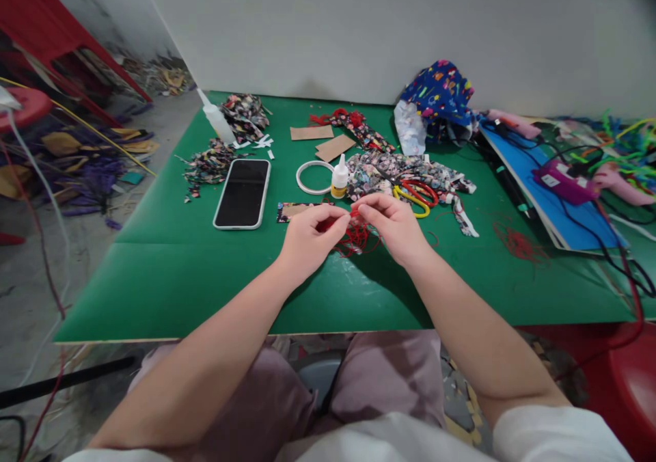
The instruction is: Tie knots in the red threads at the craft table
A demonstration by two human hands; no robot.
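Note:
Both hands meet over the middle of the green table (179, 270). My left hand (313, 235) is closed, its thumb and finger pinching red thread (356, 240). Against it, my right hand (392, 224) pinches the same red thread, which hangs in a loose tangle below the fingertips. Just behind the hands stands a small glue bottle (339, 180) beside a white ring (313, 178). Partly behind my left hand lies a floral strip with a brown piece (294, 211). Scissors with red and yellow handles (421, 197) rest near bunched floral fabric (410, 171).
A phone (242, 194) lies to the left, near a white nozzle bottle (218, 121) and fabric bundles (246, 115). Brown cards (335, 147) lie farther back. On the right are blue patterned cloth (443, 96), a blue folder (543, 182), a purple device (566, 182), cables and loose red thread (520, 243).

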